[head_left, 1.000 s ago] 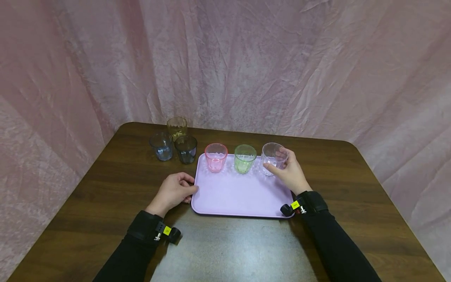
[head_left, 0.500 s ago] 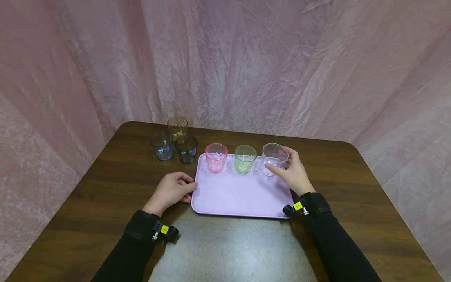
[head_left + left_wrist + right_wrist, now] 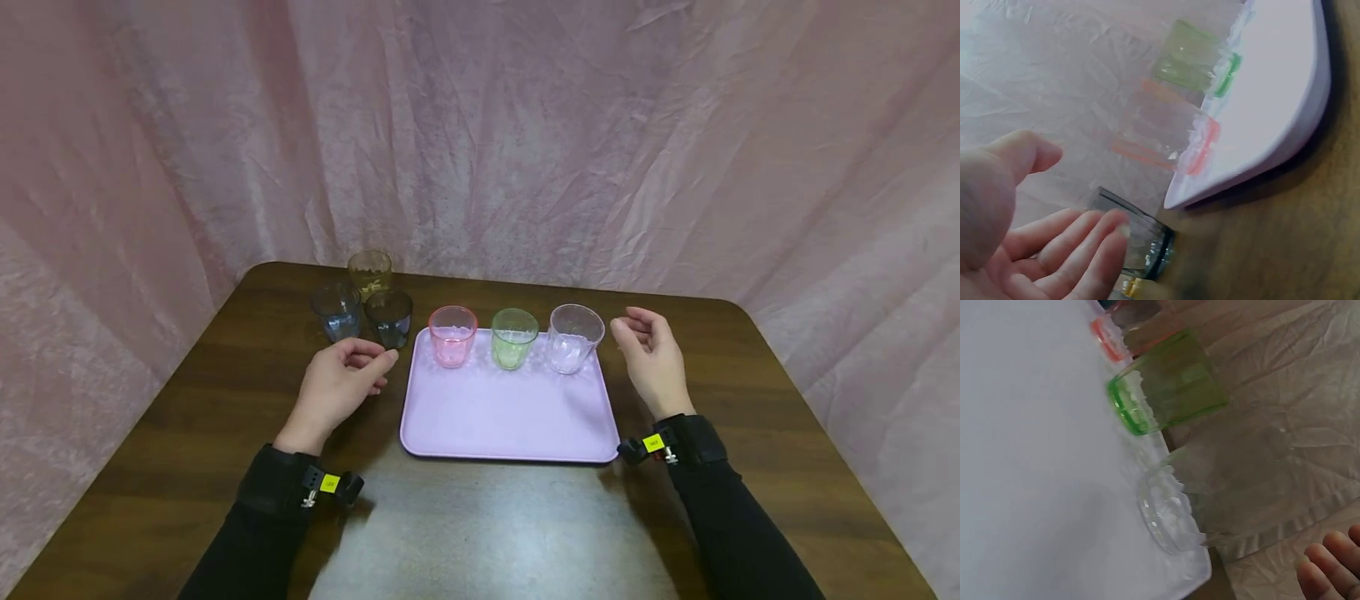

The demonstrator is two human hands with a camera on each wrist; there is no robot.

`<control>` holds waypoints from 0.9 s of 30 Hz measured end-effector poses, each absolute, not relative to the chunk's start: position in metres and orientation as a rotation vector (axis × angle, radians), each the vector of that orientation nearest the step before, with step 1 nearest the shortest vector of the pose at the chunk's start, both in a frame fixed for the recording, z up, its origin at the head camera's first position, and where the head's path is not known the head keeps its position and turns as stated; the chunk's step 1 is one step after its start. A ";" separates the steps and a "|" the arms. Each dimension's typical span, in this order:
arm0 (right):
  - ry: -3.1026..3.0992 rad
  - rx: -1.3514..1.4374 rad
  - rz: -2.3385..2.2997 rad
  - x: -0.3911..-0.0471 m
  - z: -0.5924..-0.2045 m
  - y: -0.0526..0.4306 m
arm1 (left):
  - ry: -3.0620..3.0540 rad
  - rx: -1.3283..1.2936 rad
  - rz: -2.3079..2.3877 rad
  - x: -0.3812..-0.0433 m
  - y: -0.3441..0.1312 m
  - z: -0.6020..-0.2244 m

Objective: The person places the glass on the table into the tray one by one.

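Observation:
Along the far side of a lilac tray (image 3: 510,425) stand a pink glass (image 3: 453,337), a green glass (image 3: 513,340) and a clear glass (image 3: 573,340), all upright in a row. My right hand (image 3: 654,358) is just right of the clear glass, apart from it, fingers loosely bent and holding nothing. Left of the tray, my left hand (image 3: 333,387) hovers in front of a dark grey glass (image 3: 389,319), its fingers relaxed around nothing. In the left wrist view, the fingers (image 3: 1094,256) overlap the grey glass (image 3: 1147,244).
Beside the grey glass stand a blue glass (image 3: 337,312) and, farther back, an amber glass (image 3: 371,275), both on the wooden table (image 3: 750,400). A grey speckled patch (image 3: 480,533) lies in front of the tray. A pink curtain (image 3: 480,142) hangs behind the table.
My right hand has let go of the clear glass and moved off to the right. The left hand has left the tray's edge, moving left and forward toward the grey glass.

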State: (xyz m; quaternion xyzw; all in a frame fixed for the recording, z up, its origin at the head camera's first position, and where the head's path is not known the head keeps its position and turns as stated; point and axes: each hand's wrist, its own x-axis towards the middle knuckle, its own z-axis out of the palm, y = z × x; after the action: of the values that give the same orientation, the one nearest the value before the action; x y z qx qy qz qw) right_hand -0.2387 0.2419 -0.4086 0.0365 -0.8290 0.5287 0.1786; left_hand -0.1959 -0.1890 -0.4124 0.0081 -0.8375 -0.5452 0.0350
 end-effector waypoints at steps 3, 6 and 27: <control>-2.285 0.047 1.439 -0.233 -0.403 0.246 | -2.515 -0.006 -1.609 -0.197 -0.190 -0.408; -2.274 -0.001 1.383 -0.227 -0.399 0.250 | -2.411 -0.056 -1.654 -0.198 -0.191 -0.405; -2.632 -0.230 1.379 -0.193 -0.412 0.258 | -2.119 -0.115 -1.713 -0.207 -0.219 -0.377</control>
State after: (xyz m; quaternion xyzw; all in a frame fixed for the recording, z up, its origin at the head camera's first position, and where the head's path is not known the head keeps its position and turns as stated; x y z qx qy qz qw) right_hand -0.1927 0.2577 -0.4120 -0.0769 -0.8803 0.4613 0.0803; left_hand -0.2071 -0.2190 -0.3768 -0.0411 -0.7604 -0.6148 0.2055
